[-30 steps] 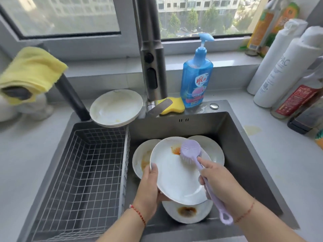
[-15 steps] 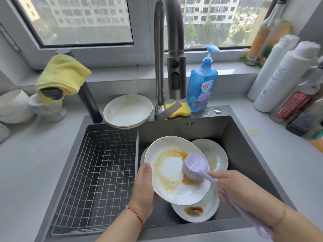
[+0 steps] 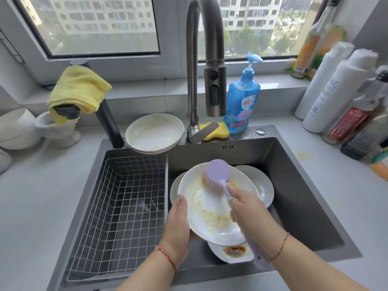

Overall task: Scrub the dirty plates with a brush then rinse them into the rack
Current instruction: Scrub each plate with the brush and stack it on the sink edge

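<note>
Lilac brush [image 3: 218, 173]: head now on the far rim of the held plate [image 3: 210, 208], up from the middle half a second ago; bristles down on the smeared face
Right grip [image 3: 249, 208]: clenched round the brush handle
Left grip [image 3: 178, 223]: grasping the plate's near-left edge, thumb on the rim; plate tilted above the sink [image 3: 294, 185]
Smear: orange patch now spread thin and pale
Sink plates: other dirty plates [image 3: 235, 252] beneath, as before
Rack [image 3: 117, 206]: left of the plate, holding no plates
Bench [image 3: 31, 206]: stacked plates [image 3: 154, 132] at the sink's back edge
</note>
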`<act>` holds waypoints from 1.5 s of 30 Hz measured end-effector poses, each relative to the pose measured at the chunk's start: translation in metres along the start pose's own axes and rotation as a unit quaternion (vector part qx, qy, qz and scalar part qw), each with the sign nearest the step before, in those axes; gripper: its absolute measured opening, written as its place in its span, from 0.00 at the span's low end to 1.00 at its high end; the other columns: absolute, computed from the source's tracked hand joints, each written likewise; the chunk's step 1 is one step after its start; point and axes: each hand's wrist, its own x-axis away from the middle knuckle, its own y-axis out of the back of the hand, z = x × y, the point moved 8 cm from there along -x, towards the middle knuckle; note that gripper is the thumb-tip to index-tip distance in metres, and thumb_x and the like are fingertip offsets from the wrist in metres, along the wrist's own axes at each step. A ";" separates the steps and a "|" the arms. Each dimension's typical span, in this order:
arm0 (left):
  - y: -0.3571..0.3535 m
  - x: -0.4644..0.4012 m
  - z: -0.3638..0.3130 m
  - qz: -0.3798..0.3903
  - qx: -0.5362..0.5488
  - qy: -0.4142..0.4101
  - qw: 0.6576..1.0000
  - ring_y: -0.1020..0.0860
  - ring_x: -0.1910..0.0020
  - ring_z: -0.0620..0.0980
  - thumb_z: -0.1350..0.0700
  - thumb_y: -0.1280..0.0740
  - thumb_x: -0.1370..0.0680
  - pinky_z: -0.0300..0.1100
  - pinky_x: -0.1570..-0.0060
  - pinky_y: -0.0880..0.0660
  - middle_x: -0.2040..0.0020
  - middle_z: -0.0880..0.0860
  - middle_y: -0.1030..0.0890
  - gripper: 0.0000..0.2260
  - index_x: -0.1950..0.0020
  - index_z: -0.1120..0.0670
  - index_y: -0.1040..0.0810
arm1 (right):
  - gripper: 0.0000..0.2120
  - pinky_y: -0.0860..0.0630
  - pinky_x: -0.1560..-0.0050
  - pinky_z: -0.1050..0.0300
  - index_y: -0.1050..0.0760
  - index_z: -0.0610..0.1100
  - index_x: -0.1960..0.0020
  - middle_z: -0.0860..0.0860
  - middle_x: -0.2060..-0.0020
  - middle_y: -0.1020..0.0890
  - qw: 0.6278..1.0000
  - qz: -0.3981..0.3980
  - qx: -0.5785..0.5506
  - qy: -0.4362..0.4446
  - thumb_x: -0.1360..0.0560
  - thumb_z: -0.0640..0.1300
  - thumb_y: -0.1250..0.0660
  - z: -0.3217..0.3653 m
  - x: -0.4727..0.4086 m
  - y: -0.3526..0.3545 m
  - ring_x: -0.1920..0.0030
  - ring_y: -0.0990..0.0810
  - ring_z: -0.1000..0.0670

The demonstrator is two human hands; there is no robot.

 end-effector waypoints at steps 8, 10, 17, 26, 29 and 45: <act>-0.004 -0.004 -0.009 0.007 -0.032 -0.009 0.999 0.18 0.41 0.53 0.39 0.48 0.19 0.50 0.44 0.20 0.40 0.53 0.17 0.26 0.30 0.53 0.26 | 0.24 0.37 0.73 0.66 0.33 0.62 0.30 0.59 0.80 0.31 0.998 0.057 0.016 0.035 0.20 0.40 0.47 0.012 0.014 -0.020 0.74 0.35 0.56; 0.001 -0.004 -0.015 -0.008 -0.019 -0.015 1.000 0.19 0.39 0.55 0.36 0.46 0.23 0.56 0.37 0.25 0.40 0.55 0.17 0.30 0.32 0.54 0.25 | 0.22 0.38 0.73 0.66 0.31 0.64 0.33 0.58 0.79 0.35 0.994 0.111 0.002 0.024 0.20 0.42 0.46 0.013 0.028 -0.028 0.76 0.37 0.57; 0.029 -0.015 -0.045 -0.082 -0.018 -0.067 0.994 0.19 0.40 0.55 0.37 0.43 0.22 0.60 0.37 0.26 0.41 0.54 0.17 0.25 0.36 0.53 0.24 | 0.19 0.43 0.79 0.69 0.26 0.59 0.38 0.59 0.86 0.38 0.982 0.173 0.027 -0.075 0.18 0.40 0.48 0.003 0.062 0.013 0.84 0.39 0.58; 0.002 -0.012 -0.037 -0.014 -0.034 -0.038 0.999 0.19 0.41 0.55 0.39 0.45 0.23 0.57 0.39 0.23 0.41 0.55 0.17 0.27 0.32 0.55 0.25 | 0.14 0.40 0.79 0.68 0.25 0.53 0.37 0.56 0.79 0.35 0.996 0.058 0.063 0.008 0.18 0.44 0.44 0.026 -0.004 0.013 0.81 0.37 0.58; 0.005 -0.014 -0.038 -0.023 -0.025 -0.036 0.999 0.19 0.41 0.57 0.37 0.45 0.24 0.59 0.38 0.24 0.41 0.57 0.17 0.29 0.33 0.55 0.24 | 0.18 0.39 0.80 0.70 0.29 0.57 0.31 0.59 0.83 0.35 0.989 0.130 0.071 0.015 0.18 0.44 0.45 0.033 0.011 -0.011 0.83 0.37 0.58; 0.014 -0.020 -0.050 -0.055 -0.009 -0.031 0.998 0.18 0.43 0.55 0.38 0.45 0.20 0.56 0.44 0.20 0.41 0.56 0.17 0.26 0.34 0.54 0.25 | 0.18 0.41 0.72 0.59 0.26 0.52 0.36 0.52 0.71 0.33 0.941 0.083 0.329 -0.001 0.18 0.47 0.51 0.012 0.014 0.049 0.73 0.38 0.51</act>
